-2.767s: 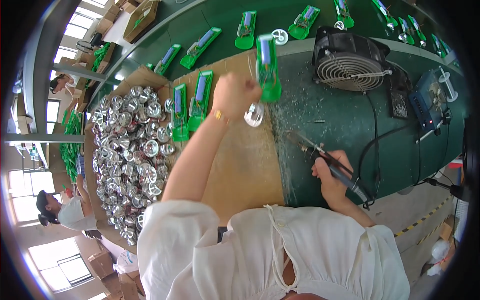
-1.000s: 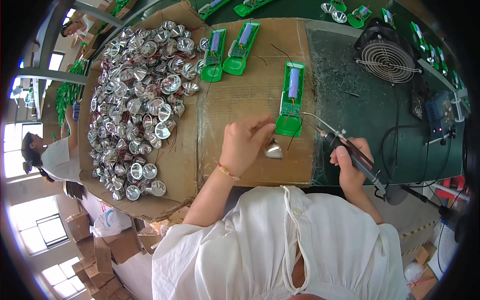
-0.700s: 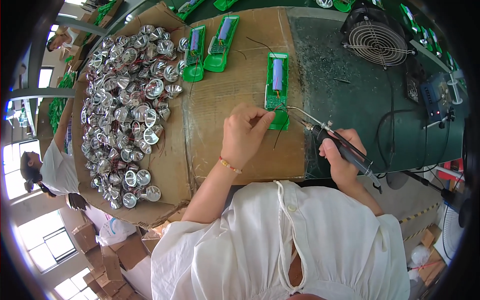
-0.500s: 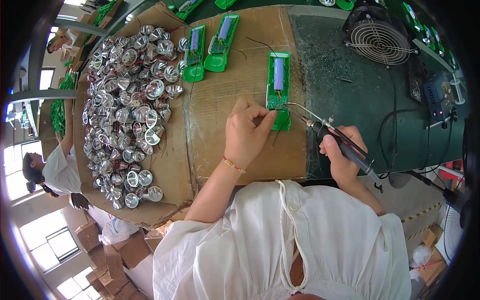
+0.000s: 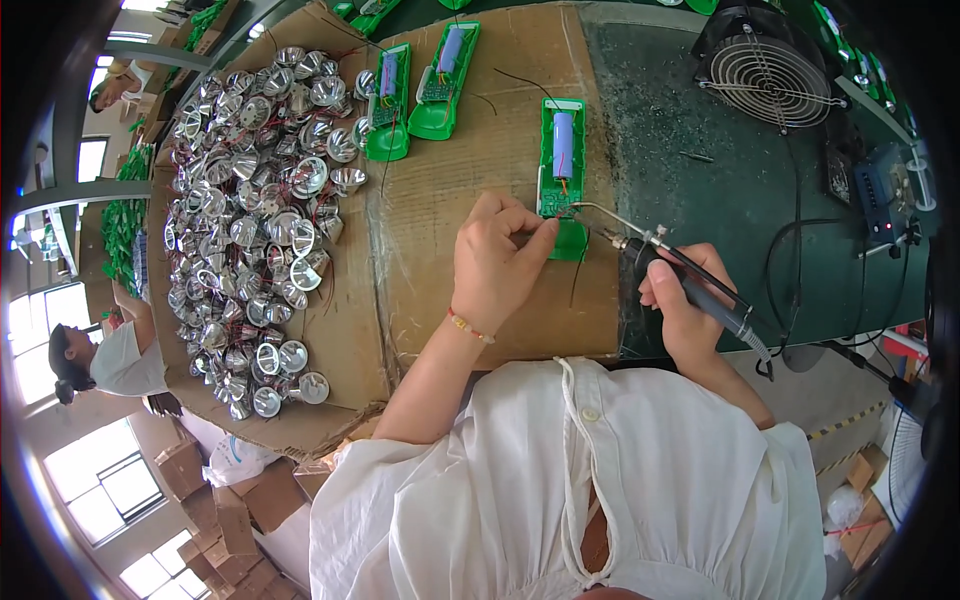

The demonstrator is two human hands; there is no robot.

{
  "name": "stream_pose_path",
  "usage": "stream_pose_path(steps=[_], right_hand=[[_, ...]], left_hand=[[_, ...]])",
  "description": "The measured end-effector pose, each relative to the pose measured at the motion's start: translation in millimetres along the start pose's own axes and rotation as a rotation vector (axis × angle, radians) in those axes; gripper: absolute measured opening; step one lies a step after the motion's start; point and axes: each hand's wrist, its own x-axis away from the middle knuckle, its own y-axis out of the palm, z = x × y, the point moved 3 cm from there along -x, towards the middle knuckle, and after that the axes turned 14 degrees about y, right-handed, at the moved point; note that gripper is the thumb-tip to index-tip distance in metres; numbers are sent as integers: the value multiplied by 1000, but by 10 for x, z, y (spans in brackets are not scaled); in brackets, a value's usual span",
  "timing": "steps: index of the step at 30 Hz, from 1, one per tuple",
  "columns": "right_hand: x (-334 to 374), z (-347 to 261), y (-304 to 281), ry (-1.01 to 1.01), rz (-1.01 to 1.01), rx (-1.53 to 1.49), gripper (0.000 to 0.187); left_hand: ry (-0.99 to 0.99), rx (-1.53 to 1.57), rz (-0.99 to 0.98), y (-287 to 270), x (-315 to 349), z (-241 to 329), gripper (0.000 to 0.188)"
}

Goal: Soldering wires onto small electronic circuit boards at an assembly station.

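In front of me lies a green plastic casing (image 5: 570, 240) with a purple cylindrical battery (image 5: 563, 145) and a small green circuit board (image 5: 556, 203) in it. Thumb and forefinger of my left hand (image 5: 500, 250) are pinched at the board's lower edge, on what looks like a thin wire, mostly hidden by the fingertips. My right hand (image 5: 690, 305) grips a soldering iron (image 5: 690, 290) like a pen. A thin curved metal tube (image 5: 615, 215) runs along the iron, its end close over the board. The iron's tip points at the same spot, beside my left fingertips.
A cardboard box of shiny reflector cups (image 5: 250, 230) with wires stands at the left. Two similar green casings (image 5: 388, 105) (image 5: 440, 90) lie farther off on the cardboard sheet (image 5: 450, 180). At the far right are a fan (image 5: 765, 80) and a blue control unit (image 5: 885, 200). Another person (image 5: 125, 355) works at the left.
The casing and my hands appear shifted very slightly to the right with the whole view. Both hands keep their holds at the board. The person at the left has shifted an arm.
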Motion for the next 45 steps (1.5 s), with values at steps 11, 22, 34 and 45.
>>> stream_pose_path(steps=[11,22,34,45], right_hand=[[30,-8,-81,-28,19,-101,17],[26,7,-81,-25,16,-80,16],[8,-19,-19,-20,-9,-53,16],[-96,20,62,1,-21,8,14]], left_hand=[[11,-32,23,-7,-12,34,10],[-55,65,147,-158,60,93,9],[-66,13,13,-153,28,80,13],[-68,4,18,-47,5,-40,15]])
